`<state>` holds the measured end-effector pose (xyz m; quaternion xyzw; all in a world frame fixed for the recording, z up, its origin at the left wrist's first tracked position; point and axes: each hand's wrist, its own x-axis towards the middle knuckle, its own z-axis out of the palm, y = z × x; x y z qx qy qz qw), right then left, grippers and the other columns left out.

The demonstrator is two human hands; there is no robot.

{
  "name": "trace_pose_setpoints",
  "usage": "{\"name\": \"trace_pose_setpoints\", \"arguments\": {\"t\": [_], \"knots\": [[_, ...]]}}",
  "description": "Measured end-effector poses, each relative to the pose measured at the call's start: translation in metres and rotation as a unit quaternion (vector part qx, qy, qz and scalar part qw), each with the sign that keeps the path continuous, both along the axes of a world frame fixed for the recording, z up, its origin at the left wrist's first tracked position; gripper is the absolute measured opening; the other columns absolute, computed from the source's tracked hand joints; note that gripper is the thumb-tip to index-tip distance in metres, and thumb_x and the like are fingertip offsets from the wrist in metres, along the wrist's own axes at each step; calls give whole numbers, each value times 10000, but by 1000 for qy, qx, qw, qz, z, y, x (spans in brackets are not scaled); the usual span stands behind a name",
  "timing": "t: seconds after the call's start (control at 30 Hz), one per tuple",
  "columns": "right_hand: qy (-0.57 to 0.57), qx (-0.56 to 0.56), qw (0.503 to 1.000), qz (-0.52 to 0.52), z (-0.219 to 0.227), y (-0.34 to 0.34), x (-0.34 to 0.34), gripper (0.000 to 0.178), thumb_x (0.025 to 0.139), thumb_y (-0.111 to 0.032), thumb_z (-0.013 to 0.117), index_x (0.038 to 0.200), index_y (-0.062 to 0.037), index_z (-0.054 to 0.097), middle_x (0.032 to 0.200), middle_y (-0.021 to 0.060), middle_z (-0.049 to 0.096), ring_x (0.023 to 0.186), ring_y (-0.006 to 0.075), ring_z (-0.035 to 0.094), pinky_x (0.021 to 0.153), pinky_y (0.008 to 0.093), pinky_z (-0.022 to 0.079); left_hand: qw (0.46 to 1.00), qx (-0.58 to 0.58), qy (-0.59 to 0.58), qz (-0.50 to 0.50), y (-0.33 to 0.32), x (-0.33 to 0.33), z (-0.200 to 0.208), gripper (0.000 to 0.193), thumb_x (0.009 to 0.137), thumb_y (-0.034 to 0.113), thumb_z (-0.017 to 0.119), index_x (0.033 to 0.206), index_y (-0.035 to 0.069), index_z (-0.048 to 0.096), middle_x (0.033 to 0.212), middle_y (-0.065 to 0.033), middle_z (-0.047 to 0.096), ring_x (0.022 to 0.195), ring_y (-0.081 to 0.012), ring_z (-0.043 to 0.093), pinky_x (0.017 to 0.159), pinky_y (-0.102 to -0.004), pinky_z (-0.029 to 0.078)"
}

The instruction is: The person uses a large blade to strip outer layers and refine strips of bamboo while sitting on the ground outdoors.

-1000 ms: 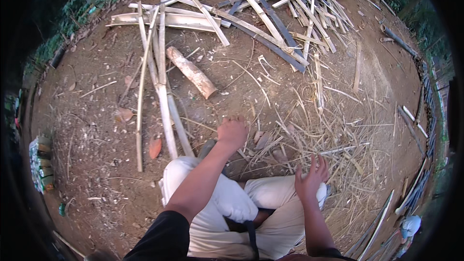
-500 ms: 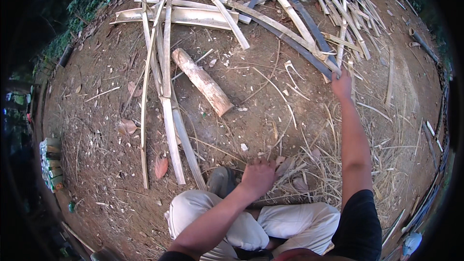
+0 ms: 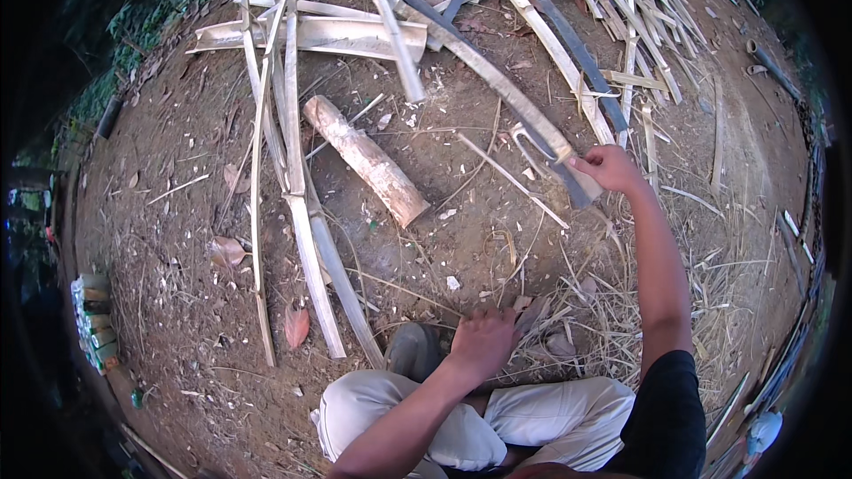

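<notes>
My right hand (image 3: 608, 168), arm stretched forward, pinches the near end of a long split bamboo strip (image 3: 506, 89). The strip is pale along one side and dark along the other, and runs back to the far pile. My left hand (image 3: 486, 337) is low in front of my bent legs, back upward, with its fingers curled. Beside its fingertips is a grey-brown flat piece (image 3: 534, 314); I cannot tell if the hand grips it. A short peeled log (image 3: 368, 160) lies on the soil between the strips.
More bamboo strips (image 3: 297, 168) lie crossed at the left, by a wide half-split bamboo piece (image 3: 337, 34). Short split sticks (image 3: 652, 22) are heaped at the far right. Shavings (image 3: 612, 328) cover the ground near my right arm. Bundled bottles (image 3: 93, 319) stand at the left edge.
My right hand has drawn the bamboo strip's end nearer and a little left, apart from the neighbouring strips. My left hand has stayed nearly in place.
</notes>
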<state>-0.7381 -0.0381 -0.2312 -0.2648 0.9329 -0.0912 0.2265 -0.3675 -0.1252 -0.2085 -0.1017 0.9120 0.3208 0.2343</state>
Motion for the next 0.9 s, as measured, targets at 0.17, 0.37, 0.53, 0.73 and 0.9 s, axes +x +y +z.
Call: {"name": "trace_pose_setpoints", "arguments": {"t": [0.17, 0.37, 0.53, 0.73, 0.9], "knots": [[152, -218, 961, -75, -50, 41, -64, 405, 815, -370, 752, 1059, -48, 718, 1033, 198, 695, 929, 330, 666, 855, 436, 520, 1000, 14, 7, -10, 2, -5, -2, 397, 952, 338, 576, 1159, 2, 542, 1133, -227, 604, 1067, -410, 627, 852, -499, 551], [296, -47, 953, -43, -61, 1, -55, 512, 866, -327, 710, 1213, 33, 602, 1212, 210, 613, 1168, 382, 557, 1025, 458, 442, 1000, 16, -22, -8, 1, -7, -1, 399, 952, 339, 580, 1160, 1, 542, 1128, -230, 606, 1056, -404, 635, 846, -485, 557], [251, 20, 961, -113, -61, -18, -48, 490, 886, -330, 695, 1206, 22, 579, 1277, 215, 568, 1218, 380, 519, 1035, 454, 432, 1000, 22, -9, -1, 1, -5, -5, 371, 951, 337, 585, 1131, 13, 558, 1100, -230, 618, 1045, -411, 642, 853, -477, 540], [70, -68, 994, -47, -40, -14, -39, 332, 939, -274, 559, 1070, 27, 606, 903, 191, 666, 811, 358, 654, 774, 457, 527, 1000, 12, -12, -20, 0, -7, -2, 410, 955, 349, 572, 1164, -2, 538, 1128, -246, 615, 1058, -394, 641, 853, -475, 551], [-355, -382, 811, -264, 39, -9, 27, 323, 975, -316, 466, 959, -13, 577, 695, 54, 562, 467, 139, 511, 442, 296, 437, 998, 46, -49, 0, -6, -9, 4, 447, 976, 388, 519, 1194, -2, 529, 1153, -260, 621, 1102, -409, 623, 927, -508, 509]]}}
